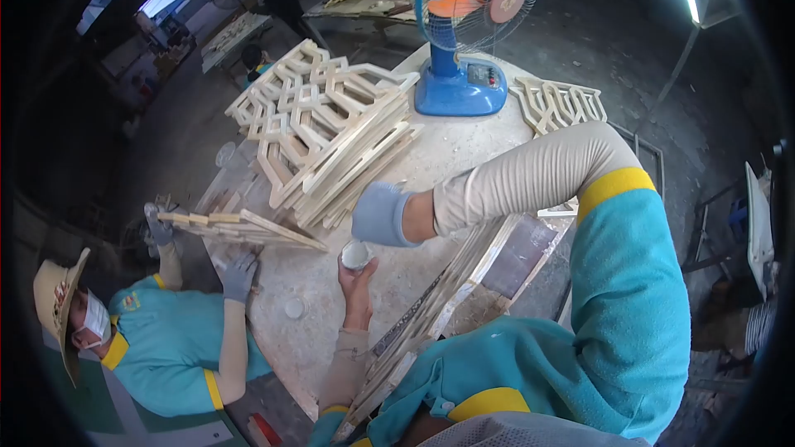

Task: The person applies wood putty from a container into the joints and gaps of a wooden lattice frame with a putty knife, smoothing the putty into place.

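My left hand (358, 283) is bare and closed around a small white cup (356, 255), which it holds upright above the table. My right hand (383, 213), in a grey-blue glove, hangs just above and beside the cup. Its fingers are turned away, so I cannot see what they hold, if anything. Long wooden frames (447, 290) lean close together in front of my body, under my right forearm. A tall stack of wooden lattice panels (319, 116) lies on the table beyond my hands.
A blue fan (460, 87) with orange blades stands at the table's (331, 314) far end, near another lattice panel (559, 105). A round white lid-like piece (294, 308) lies left of the cup. Across the table, a co-worker (170, 339) holds a wooden panel (248, 228) with gloved hands.
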Demonstrator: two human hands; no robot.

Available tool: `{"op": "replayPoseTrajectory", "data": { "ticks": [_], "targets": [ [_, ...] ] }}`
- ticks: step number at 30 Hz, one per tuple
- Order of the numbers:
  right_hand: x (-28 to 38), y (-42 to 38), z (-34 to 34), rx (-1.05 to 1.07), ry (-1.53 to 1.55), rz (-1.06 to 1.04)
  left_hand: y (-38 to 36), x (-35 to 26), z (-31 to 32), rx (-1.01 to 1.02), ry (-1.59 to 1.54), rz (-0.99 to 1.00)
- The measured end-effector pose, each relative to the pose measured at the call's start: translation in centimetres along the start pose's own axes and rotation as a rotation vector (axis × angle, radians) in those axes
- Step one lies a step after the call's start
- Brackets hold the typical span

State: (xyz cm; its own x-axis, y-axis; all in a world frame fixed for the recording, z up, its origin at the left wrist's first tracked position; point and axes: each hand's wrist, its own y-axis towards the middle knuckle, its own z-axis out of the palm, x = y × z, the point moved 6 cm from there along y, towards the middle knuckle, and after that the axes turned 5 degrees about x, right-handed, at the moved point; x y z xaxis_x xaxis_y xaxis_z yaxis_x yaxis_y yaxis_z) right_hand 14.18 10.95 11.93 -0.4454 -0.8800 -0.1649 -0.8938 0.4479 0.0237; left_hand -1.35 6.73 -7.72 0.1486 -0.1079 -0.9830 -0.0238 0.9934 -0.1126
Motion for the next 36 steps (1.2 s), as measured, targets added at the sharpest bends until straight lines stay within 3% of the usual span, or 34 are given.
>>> {"op": "replayPoseTrajectory", "data": {
  "ticks": [3, 8, 11, 15, 18, 21, 24, 36],
  "targets": [
    [-1.6, -0.3, 1.2, 0.215, 0.302, 0.14, -1.0, -1.4, 1.8, 0.041, 0.023, 0.054],
    [-2.9, 0.0, 3.9, 0.449, 0.53, 0.397, -0.5, -1.4, 1.0, 0.029, -0.058, 0.12],
    [-3.9, 0.3, 5.6, 0.502, 0.534, 0.305, -0.3, -0.4, 0.2, -0.029, -0.208, 0.198],
    [-5.7, -0.3, 7.3, 0.436, 0.418, 0.2, 1.7, 1.6, -1.3, -0.148, -0.141, 0.331],
    [-5.3, -0.1, 5.6, 0.44, 0.644, 0.271, 2.0, 1.1, -1.9, -0.242, 0.184, 0.246],
    [-3.9, 0.0, 4.5, 0.409, 0.747, 0.233, 1.9, 1.6, -2.4, -0.294, 0.216, 0.229],
    [-2.9, 0.3, 2.9, 0.382, 0.822, 0.232, 1.6, 0.5, -1.9, -0.128, 0.298, 0.165],
    [-3.0, -1.0, 0.8, 0.284, 0.902, 0.271, 0.7, 0.2, -0.8, -0.068, 0.233, 0.13]
  ]
}}
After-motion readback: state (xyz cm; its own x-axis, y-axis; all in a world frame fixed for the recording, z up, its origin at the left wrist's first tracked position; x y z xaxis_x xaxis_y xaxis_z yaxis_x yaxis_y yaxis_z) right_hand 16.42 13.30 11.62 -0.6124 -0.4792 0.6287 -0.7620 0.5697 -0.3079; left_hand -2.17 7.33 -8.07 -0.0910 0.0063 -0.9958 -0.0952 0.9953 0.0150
